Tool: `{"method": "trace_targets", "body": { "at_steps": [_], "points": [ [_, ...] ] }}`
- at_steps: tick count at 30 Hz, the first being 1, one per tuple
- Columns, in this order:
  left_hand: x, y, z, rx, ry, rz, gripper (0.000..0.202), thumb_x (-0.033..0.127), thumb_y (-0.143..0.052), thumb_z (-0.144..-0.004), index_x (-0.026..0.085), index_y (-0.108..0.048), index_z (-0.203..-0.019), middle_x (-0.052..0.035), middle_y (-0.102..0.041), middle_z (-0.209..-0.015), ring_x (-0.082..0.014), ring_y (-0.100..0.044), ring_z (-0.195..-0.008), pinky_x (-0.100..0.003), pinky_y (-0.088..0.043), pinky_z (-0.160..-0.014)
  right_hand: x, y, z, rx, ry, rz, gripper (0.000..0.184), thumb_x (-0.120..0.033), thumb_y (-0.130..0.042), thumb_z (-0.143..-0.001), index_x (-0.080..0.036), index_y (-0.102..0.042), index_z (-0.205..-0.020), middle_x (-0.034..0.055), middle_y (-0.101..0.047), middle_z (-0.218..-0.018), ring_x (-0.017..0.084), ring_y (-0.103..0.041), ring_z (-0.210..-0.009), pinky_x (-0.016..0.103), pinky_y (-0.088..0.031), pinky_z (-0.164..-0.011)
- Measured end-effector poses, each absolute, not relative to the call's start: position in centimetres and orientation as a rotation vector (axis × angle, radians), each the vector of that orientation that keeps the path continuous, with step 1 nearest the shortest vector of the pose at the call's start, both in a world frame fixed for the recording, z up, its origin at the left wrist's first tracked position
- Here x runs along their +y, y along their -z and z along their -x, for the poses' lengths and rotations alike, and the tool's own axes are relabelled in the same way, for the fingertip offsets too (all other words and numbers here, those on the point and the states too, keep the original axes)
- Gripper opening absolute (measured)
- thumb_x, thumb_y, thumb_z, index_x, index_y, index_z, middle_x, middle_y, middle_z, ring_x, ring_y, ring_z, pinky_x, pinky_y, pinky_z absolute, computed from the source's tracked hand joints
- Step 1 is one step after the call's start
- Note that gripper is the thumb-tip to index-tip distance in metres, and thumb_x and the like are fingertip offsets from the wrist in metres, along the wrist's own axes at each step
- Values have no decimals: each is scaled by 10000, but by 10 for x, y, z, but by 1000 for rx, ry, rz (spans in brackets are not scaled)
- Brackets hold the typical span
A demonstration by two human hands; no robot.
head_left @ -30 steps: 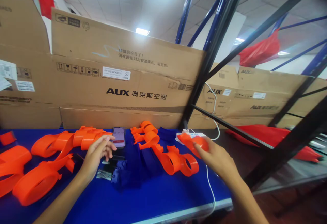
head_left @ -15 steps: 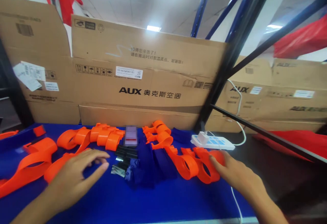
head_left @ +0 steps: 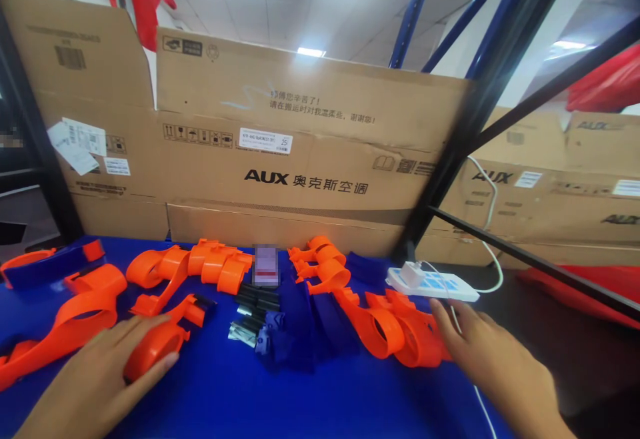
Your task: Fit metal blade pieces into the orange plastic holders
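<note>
Now holds the left hand point(head_left: 103, 369) closed round an orange coil point(head_left: 155, 351) at the left of the bench point(head_left: 300, 405), with the thumb on the near side and the fingers over the far side; cannot tell how firmly. Has the right hand point(head_left: 503, 362) without a hold, with fingers loosely apart, just beside the right-hand loops point(head_left: 423, 345) and near a white power strip point(head_left: 450, 287); cannot tell about contact with the loops.

Judging by the layout, looks only partway through: has loops gathered at the right, with the back row of coils point(head_left: 205, 265) at the left out of hand.

In the orange things, suggests thin, glossy, springy plastic, bent into wide rings with flat tails. Between the groups, shows dull black pieces point(head_left: 257, 300), shiny, creased silver packets point(head_left: 243, 334) and small blue pieces point(head_left: 264, 340). Behind, shows stiff, matte brown cardboard point(head_left: 320, 159).
</note>
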State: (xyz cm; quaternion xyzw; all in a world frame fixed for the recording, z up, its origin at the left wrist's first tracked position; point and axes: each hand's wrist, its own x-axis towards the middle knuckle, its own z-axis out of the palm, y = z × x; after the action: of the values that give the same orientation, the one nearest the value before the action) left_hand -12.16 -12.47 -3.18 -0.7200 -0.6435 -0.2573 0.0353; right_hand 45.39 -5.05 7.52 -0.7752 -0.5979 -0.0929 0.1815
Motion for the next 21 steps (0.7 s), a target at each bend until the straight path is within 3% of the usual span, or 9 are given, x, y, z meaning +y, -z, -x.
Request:
{"method": "trace_targets", "body": {
  "at_steps": [4,7,11,14,16,19,21],
  "points": [
    [-136,58,103,-1971,858,2223,646,540,-725,-828,400,-581,-1442,-31,-667,-1426,-396,-625,-1285,-572,-524,-1064,-85,-88,-407,-1563,439,2044,600,-607,-288,-965,-241,-666,-1255,187,-706,-1259,450,-654,-1144,597,-543,-893],
    [-140,75,90,-1848,1019,2260,769,491,-777,-788,467,-485,-1499,5,-694,-1384,-370,-696,-1190,-495,-623,-947,-106,-79,-369,-1719,267,1653,480,-548,-384,-976,-263,-701,-1197,142,-713,-1255,374,-649,-1182,509,-510,-1031],
    [-140,79,76,-1495,1257,2309,812,356,-838,-749,521,-495,-1466,46,-794,-1168,-313,-791,-943,-346,-673,-758,-113,-56,-312,-1924,-228,1215,310,-455,-500,-997,-292,-752,-1077,113,-759,-1027,316,-716,-950,450,-574,-879],
    [-137,64,65,-1330,1256,2299,740,323,-859,-737,504,-575,-1396,48,-816,-1077,-284,-805,-834,-312,-667,-713,-104,-39,-264,-1884,-634,1070,322,-420,-542,-1014,-294,-682,-1274,80,-748,-1036,256,-697,-890,402,-566,-854],
    [-134,48,54,-1192,1253,2295,678,319,-863,-736,476,-623,-1350,36,-820,-1054,-267,-804,-776,-299,-659,-683,-95,-29,-234,-1821,-848,1047,449,-436,-578,-1002,-311,-564,-1432,80,-720,-1154,233,-671,-884,383,-556,-819],
    [-129,30,33,-1027,1333,2361,685,306,-876,-732,480,-618,-1342,31,-813,-1091,-257,-802,-845,-299,-641,-768,-80,-18,-200,-1754,-1228,876,612,-447,-653,-956,-307,-450,-1516,96,-687,-1208,220,-666,-923,361,-545,-806],
    [-121,24,21,-1018,1490,2386,642,308,-879,-737,484,-633,-1303,19,-802,-1137,-284,-786,-963,-362,-611,-891,-68,-13,-185,-1593,-1463,717,552,-442,-630,-957,-289,-476,-1465,55,-699,-1028,188,-662,-796,319,-535,-721]
  ]
}}
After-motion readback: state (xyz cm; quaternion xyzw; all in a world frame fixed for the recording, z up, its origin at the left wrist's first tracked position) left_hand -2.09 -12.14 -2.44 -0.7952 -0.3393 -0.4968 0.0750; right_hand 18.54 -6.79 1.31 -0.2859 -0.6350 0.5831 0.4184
